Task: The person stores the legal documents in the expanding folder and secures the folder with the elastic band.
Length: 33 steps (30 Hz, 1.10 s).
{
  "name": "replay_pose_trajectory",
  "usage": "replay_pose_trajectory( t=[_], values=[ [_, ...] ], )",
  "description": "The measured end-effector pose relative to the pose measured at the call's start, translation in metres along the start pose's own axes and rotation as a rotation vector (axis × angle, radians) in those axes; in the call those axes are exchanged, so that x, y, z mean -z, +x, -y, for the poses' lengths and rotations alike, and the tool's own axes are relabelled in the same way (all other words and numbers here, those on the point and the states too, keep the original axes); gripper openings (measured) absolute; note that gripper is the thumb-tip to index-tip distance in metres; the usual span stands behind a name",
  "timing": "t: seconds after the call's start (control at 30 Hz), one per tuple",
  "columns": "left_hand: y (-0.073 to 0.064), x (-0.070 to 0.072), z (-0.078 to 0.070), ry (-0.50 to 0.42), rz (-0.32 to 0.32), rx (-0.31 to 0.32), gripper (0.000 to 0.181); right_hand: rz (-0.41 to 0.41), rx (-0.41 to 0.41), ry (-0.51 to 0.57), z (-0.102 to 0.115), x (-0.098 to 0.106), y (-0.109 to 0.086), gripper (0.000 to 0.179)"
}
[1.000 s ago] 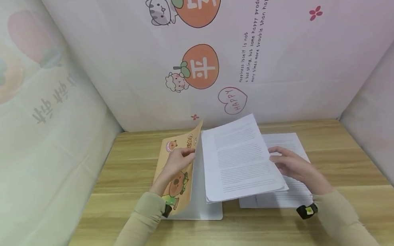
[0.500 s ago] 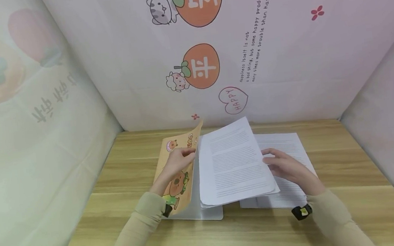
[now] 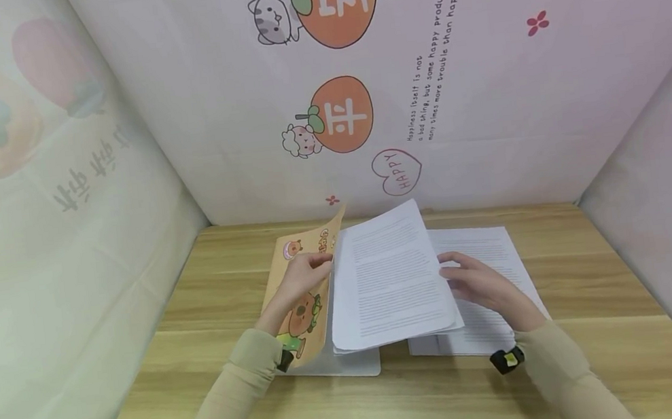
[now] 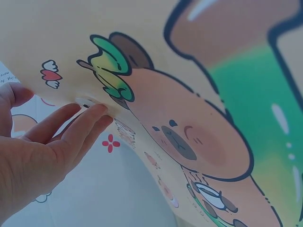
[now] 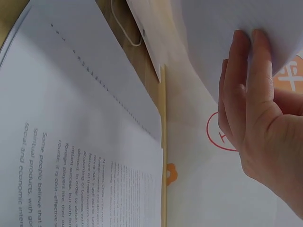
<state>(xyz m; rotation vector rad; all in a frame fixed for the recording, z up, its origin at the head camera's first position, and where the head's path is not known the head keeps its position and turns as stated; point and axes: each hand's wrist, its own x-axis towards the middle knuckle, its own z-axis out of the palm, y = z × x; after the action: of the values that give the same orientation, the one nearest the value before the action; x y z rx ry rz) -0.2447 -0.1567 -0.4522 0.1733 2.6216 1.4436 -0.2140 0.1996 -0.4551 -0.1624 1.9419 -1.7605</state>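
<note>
My left hand (image 3: 303,278) pinches the raised edge of the orange cartoon cover (image 3: 305,312) of a folder, thumb on one side and fingers on the other. Under that cover, the folder's pale inner side (image 3: 358,363) shows along the bottom. With its right edge gripped by my right hand (image 3: 482,283), a thin bundle of printed sheets (image 3: 389,275) slants over the folder, its left edge beside the lifted cover. In the right wrist view, fingers (image 5: 260,71) lie against the back of the sheets (image 5: 208,28); the thumb is mostly hidden.
Another stack of printed paper (image 3: 494,251) lies flat on the wooden table (image 3: 588,265) at the right, partly beneath the held sheets. A white printed cloth wall (image 3: 486,118) rises behind the table, with further cloth at both sides.
The right hand has moved left with the sheets, bringing their left edge closer to the raised cover and over the folder. The left hand and the cover stay in place.
</note>
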Motion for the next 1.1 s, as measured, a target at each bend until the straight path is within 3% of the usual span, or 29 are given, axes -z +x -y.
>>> replay_pose_trajectory(
  t=[0.3,0.67,1.1],
  values=[
    [-0.001,0.002,-0.003,-0.009,0.000,0.009,0.041,0.042,0.036,0.012,0.005,-0.006,0.001,0.047],
    [-0.001,0.002,-0.003,-0.009,0.002,0.007,0.042,0.004,0.024,0.013,0.006,-0.003,0.004,0.047],
    [-0.001,0.001,-0.002,-0.029,0.015,0.010,0.041,0.053,0.051,0.047,0.009,-0.019,0.013,0.043]
  ],
)
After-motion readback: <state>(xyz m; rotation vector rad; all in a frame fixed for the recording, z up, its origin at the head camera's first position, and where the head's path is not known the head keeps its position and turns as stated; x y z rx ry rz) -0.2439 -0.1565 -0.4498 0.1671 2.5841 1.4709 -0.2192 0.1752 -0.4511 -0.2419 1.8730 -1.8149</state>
